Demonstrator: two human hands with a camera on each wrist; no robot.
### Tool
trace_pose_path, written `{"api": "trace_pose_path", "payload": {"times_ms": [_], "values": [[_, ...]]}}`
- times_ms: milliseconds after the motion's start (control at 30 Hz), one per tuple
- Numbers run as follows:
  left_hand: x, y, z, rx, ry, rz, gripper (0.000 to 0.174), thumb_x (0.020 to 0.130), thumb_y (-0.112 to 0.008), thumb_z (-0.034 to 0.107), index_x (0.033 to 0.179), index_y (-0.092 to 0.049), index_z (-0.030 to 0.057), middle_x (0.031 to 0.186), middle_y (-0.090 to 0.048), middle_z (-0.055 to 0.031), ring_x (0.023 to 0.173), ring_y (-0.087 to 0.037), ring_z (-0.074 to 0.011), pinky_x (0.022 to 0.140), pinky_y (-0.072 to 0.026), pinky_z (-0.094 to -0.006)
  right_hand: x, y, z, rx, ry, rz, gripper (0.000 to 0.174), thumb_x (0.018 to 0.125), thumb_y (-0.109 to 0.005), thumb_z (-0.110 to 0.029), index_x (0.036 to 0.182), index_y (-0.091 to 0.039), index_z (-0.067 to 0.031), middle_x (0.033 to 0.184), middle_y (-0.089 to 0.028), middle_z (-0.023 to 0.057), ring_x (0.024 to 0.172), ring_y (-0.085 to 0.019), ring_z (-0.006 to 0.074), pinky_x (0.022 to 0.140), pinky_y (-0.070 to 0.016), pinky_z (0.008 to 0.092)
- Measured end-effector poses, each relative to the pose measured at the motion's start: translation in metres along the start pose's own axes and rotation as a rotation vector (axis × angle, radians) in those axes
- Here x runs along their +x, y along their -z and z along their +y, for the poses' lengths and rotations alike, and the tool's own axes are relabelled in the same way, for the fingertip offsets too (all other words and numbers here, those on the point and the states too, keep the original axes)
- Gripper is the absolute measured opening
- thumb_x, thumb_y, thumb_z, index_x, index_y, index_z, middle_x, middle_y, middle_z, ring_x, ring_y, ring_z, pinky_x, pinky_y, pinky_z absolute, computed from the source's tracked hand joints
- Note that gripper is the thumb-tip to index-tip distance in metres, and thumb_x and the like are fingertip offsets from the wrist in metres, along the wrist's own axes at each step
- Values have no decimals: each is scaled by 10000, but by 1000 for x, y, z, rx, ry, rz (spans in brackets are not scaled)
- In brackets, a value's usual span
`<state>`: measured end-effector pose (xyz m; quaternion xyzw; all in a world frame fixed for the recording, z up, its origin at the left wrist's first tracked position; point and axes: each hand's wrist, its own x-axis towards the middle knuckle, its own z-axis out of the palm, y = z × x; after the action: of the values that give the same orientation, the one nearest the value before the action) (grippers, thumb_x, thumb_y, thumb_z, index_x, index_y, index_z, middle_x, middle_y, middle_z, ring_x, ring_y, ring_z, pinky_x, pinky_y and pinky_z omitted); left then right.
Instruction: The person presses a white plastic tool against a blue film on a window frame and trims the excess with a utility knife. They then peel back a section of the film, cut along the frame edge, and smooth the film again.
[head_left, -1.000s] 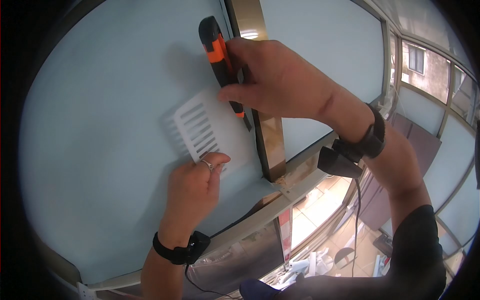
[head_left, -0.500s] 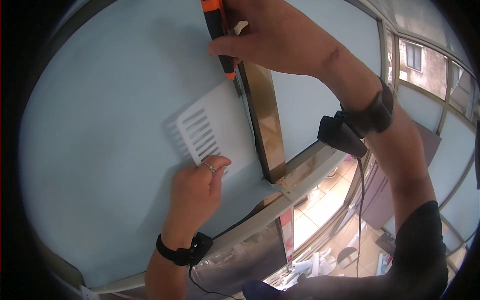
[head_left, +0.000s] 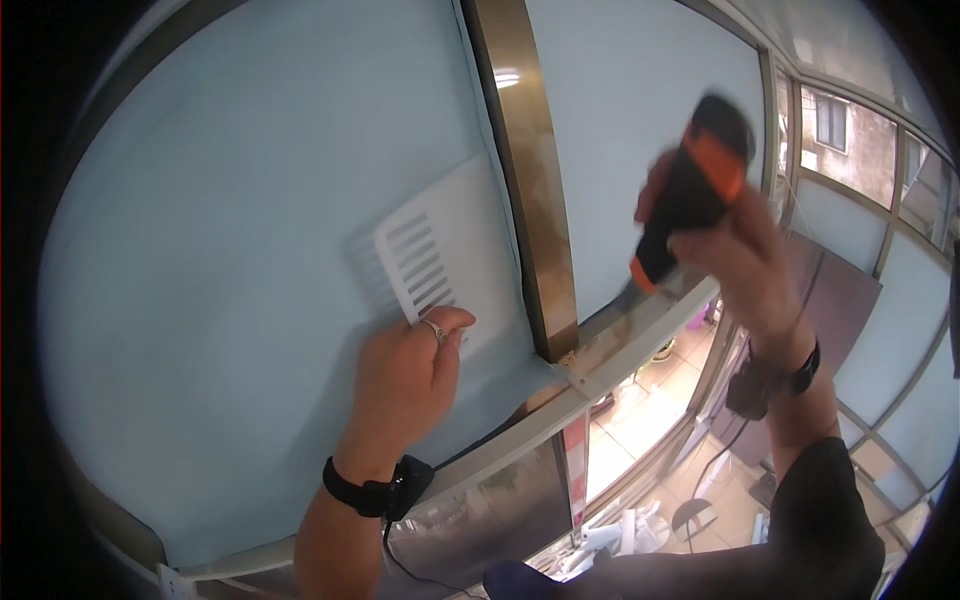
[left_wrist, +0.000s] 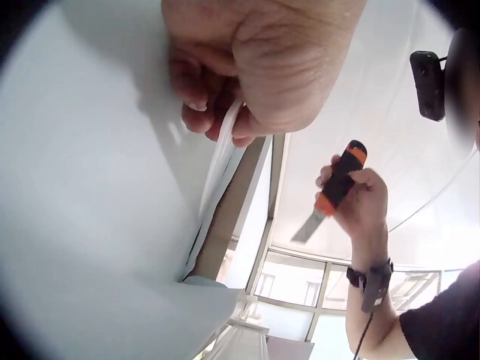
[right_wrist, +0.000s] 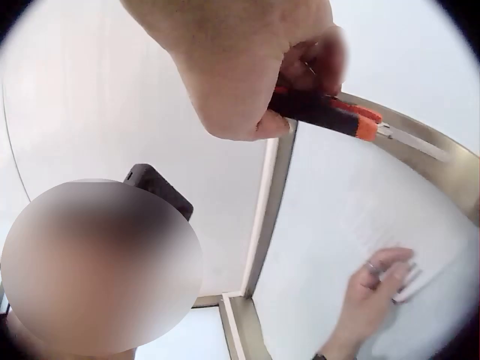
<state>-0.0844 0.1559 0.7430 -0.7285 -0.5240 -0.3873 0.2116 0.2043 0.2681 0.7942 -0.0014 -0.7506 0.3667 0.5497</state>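
Observation:
My left hand (head_left: 408, 385) pinches the slotted end of a white plastic scraper (head_left: 470, 235) and holds it against the pale blue sheet (head_left: 220, 270). The scraper's straight edge lies along the sheet's border, beside the brown metal frame bar (head_left: 530, 150). To the right of that bar, my right hand (head_left: 750, 275) grips an orange and black utility knife (head_left: 690, 195), blurred in the head view. In the left wrist view the knife's blade (left_wrist: 307, 226) is out and points down, apart from the sheet. The right wrist view shows the blade out as well.
A second pale blue panel (head_left: 640, 130) lies right of the bar. A metal rail (head_left: 620, 365) crosses below, with tiled floor and loose white items (head_left: 630, 530) beneath. Cables (head_left: 420, 575) hang from both wrist cameras. Windows (head_left: 850, 135) stand at the far right.
My right hand first moved the knife up along the bar's left edge, then swung it right and down, off the sheet. My left hand keeps the scraper in nearly the same place.

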Motion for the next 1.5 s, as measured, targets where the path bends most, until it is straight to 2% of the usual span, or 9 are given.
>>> {"api": "trace_pose_path", "payload": {"times_ms": [200,300,500,700,900,967,1067,1133,1500], "values": [[-2,-5,1,8,112,-54,142,922,-622,42,1019,-711,95,806,-720,-140,692,-683,-352,632,-539,-440,-58,-8,59,-491,-311,-326,329,804,-555,37,1128,-613,31,920,-637,115,807,-652,210,715,-532,344],[-1,-6,0,-8,74,-11,145,917,-627,34,1018,-712,93,800,-721,-128,691,-684,-345,635,-542,-426,-64,-26,81,-641,5,-385,341,733,-661,30,1069,-632,-17,877,-608,138,752,-658,338,674,-550,388],[-3,-3,-1,51,36,-39,146,917,-626,25,1019,-710,88,806,-729,-116,709,-696,-331,649,-547,-403,-53,-57,84,-866,171,-375,406,691,-736,22,1078,-634,-46,995,-608,111,756,-681,337,646,-580,414],[1,-1,-6,-64,-72,-12,129,954,-610,23,1038,-698,66,701,-641,-118,566,-604,-240,556,-465,-336,-12,-53,70,-788,232,-164,409,709,-740,22,1099,-632,-33,1048,-637,128,795,-688,352,690,-587,395],[-2,6,-2,-68,9,-87,114,960,-622,71,1034,-709,78,771,-709,-135,679,-688,-339,624,-534,-407,34,-55,54,-671,172,139,279,861,-774,-125,1045,-626,24,795,-678,125,619,-632,220,605,-511,320],[-2,6,-5,-82,-16,-113,104,977,-621,57,1046,-698,65,696,-639,-100,552,-566,-210,559,-461,-315,48,-56,49,-665,185,173,292,879,-775,-188,1004,-630,32,699,-666,109,561,-578,173,572,-489,313],[-3,7,-5,-103,0,-135,95,980,-628,69,1042,-700,67,707,-652,-102,569,-595,-223,573,-475,-327,61,-61,40,-688,-1,168,308,867,-780,-220,969,-634,32,682,-651,127,543,-570,222,566,-491,341],[-4,6,-5,-122,1,-126,94,979,-631,73,1040,-703,70,723,-667,-106,588,-616,-238,588,-488,-336,67,-64,36,-811,-27,173,340,865,-726,-309,955,-649,9,732,-678,211,707,-678,415,656,-540,456],[-4,10,-6,-80,-36,-154,78,975,-622,78,990,-698,71,785,-711,-111,674,-675,-325,638,-530,-370,107,-73,19,-1186,108,196,248,819,-746,-227,944,-677,-25,699,-672,174,650,-673,381,636,-562,446]]}}
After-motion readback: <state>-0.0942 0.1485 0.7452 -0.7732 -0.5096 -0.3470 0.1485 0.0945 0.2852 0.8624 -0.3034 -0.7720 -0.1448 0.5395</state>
